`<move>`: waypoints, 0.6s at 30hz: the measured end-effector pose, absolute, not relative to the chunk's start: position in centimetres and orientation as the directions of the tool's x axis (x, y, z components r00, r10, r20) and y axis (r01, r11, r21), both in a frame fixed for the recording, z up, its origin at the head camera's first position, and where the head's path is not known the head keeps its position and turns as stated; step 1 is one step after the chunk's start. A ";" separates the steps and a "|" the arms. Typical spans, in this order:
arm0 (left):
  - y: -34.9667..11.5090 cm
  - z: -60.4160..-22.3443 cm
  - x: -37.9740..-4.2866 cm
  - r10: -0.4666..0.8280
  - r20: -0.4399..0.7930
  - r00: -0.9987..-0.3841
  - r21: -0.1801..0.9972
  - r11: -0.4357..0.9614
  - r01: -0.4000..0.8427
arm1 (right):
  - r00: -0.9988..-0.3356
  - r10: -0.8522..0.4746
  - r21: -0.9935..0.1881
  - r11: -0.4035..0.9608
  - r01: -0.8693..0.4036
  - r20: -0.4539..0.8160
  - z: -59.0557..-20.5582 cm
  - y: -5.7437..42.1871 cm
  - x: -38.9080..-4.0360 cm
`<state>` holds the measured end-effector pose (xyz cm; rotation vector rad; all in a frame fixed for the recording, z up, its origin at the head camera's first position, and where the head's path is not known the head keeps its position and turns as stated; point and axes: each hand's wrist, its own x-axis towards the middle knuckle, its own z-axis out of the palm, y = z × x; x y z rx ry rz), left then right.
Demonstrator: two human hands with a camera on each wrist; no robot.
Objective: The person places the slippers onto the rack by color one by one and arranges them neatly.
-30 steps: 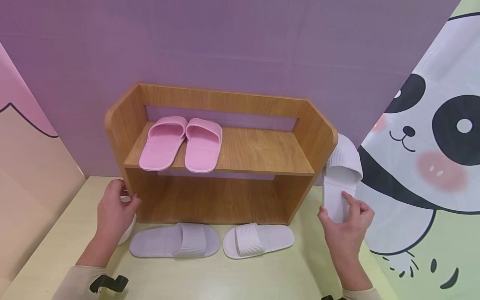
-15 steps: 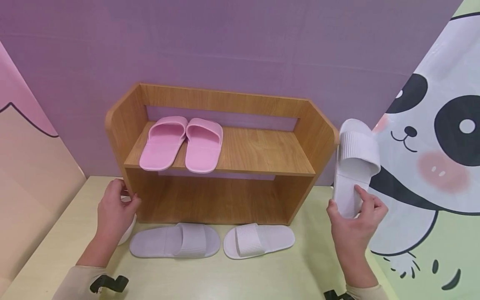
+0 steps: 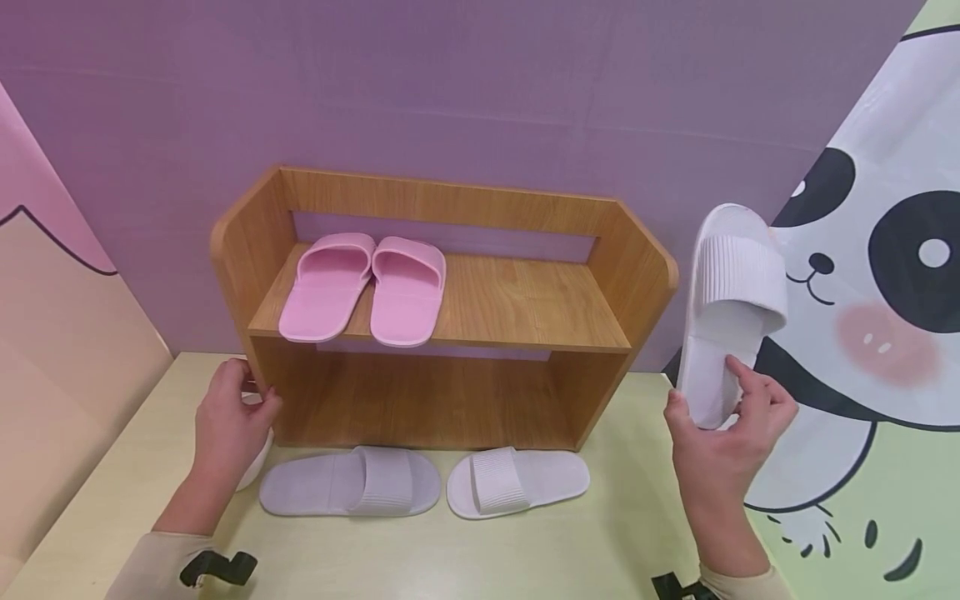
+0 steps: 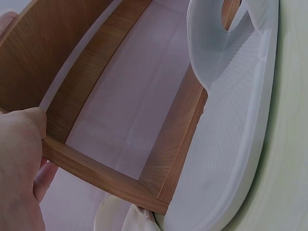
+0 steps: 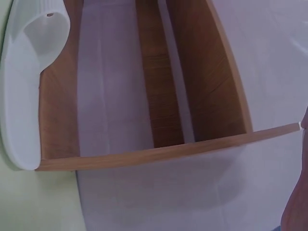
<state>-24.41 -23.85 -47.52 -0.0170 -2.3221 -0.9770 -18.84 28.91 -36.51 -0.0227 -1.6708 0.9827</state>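
My right hand point(image 3: 723, 450) holds a white slipper point(image 3: 738, 271) by its heel end, raised beside the right side of the wooden shoe rack point(image 3: 525, 300), toe pointing up. In the left wrist view my left hand point(image 4: 19, 168) grips the front edge of the rack's left side panel, thumb on one side and fingers on the other. A pair of pink slippers point(image 3: 408, 300) sits on the left part of the upper shelf. On the table in front of the rack lie a greyish-white slipper point(image 3: 307, 483) and another white slipper point(image 3: 551, 477), both sideways.
Behind my left hand, a white item point(image 3: 255, 467) stands on the table point(image 3: 450, 567) at the rack's left side, mostly hidden. A purple wall covering point(image 3: 450, 92) rises behind the rack. A panda-printed panel point(image 3: 825, 450) stands to the right, close to the held slipper.
The right hand has moved up and to the right with the white slipper, away from the rack's right side. The left hand, the rack and the other slippers have stayed put.
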 end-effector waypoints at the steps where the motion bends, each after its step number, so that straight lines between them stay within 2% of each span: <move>1: -23.8 -47.5 -24.4 -0.215 0.542 -0.812 0.645 0.726 0.239 | -0.361 0.482 -0.602 0.649 -0.465 0.798 -36.3 28.8 -18.7; 18: -24.0 -47.8 -24.5 -0.211 0.566 -0.797 0.625 0.740 0.248 | -0.395 0.368 -0.537 0.646 -0.543 0.842 -35.1 26.6 -18.1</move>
